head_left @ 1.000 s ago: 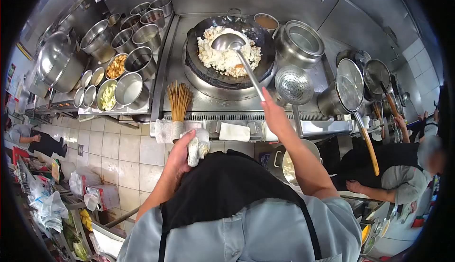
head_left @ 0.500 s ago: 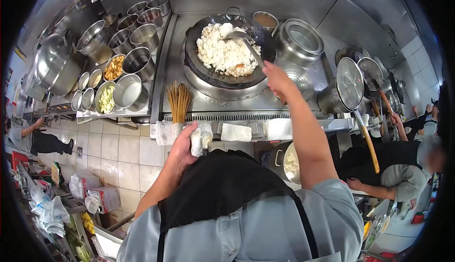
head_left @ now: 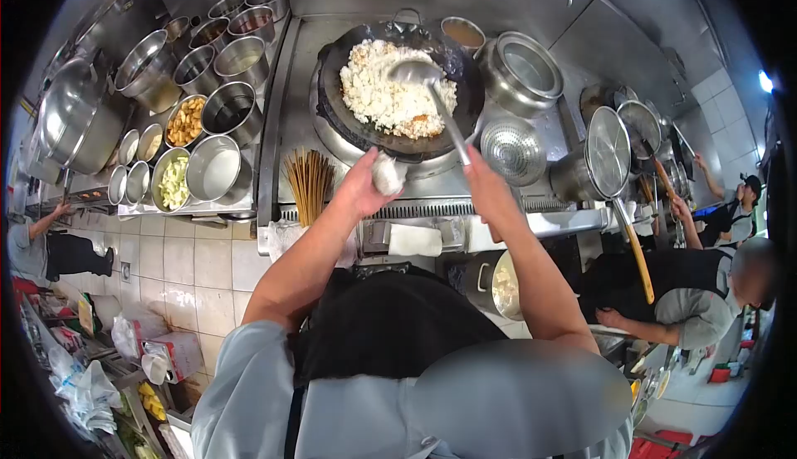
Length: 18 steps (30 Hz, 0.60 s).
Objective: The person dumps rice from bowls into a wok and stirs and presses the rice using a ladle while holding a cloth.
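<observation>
White rice, with some brown bits, fills the middle of a dark wok on the stove. My right hand is wrapped round the handle of a ladle. The ladle's round bowl rests on or just over the rice. At the wok's near rim, my left hand grips a folded white cloth. Whether the cloth touches the rim I cannot tell. A bamboo brush stands just left of that hand.
Metal containers with ingredients line the left counter. Right of the wok are a lidded pot, a perforated ladle and a strainer whose handle juts over the edge. A co-worker stands at the right.
My left hand has moved from the stove's front edge up to the wok's near rim with the white cloth. My right hand and the ladle have shifted slightly toward me.
</observation>
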{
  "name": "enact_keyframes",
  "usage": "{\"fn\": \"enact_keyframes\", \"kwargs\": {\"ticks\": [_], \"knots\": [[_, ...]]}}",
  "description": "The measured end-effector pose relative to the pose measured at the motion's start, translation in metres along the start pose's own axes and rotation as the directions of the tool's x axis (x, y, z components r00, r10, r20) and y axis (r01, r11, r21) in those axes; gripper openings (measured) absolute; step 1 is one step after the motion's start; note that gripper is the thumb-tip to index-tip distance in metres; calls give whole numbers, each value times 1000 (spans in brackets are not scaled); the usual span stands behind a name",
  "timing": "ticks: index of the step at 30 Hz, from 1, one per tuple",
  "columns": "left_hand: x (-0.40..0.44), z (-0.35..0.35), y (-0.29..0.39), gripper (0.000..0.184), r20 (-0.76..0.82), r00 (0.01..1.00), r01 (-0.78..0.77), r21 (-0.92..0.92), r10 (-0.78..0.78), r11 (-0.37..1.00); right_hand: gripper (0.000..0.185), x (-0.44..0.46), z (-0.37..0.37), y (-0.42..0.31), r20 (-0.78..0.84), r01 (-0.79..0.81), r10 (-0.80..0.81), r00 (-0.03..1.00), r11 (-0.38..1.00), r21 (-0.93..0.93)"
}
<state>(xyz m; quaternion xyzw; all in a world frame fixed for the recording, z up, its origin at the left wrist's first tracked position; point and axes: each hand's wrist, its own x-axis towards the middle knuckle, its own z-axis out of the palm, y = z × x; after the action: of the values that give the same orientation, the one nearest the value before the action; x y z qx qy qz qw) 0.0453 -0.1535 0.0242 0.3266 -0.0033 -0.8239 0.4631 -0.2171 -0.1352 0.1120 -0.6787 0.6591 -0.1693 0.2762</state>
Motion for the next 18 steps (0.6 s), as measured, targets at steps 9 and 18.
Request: {"fn": "enact_keyframes", "kwargs": {"ticks": [9, 18], "knots": [[65, 20, -14, 27, -219, 975, -14, 149, 46, 989, 55, -23, -21, 19, 111, 67, -53, 992, 990, -126], [83, 25, -14, 19, -203, 970, -113, 112, 134, 987, 61, -10, 16, -27, 280, -241, 199, 939, 963, 123]]}}
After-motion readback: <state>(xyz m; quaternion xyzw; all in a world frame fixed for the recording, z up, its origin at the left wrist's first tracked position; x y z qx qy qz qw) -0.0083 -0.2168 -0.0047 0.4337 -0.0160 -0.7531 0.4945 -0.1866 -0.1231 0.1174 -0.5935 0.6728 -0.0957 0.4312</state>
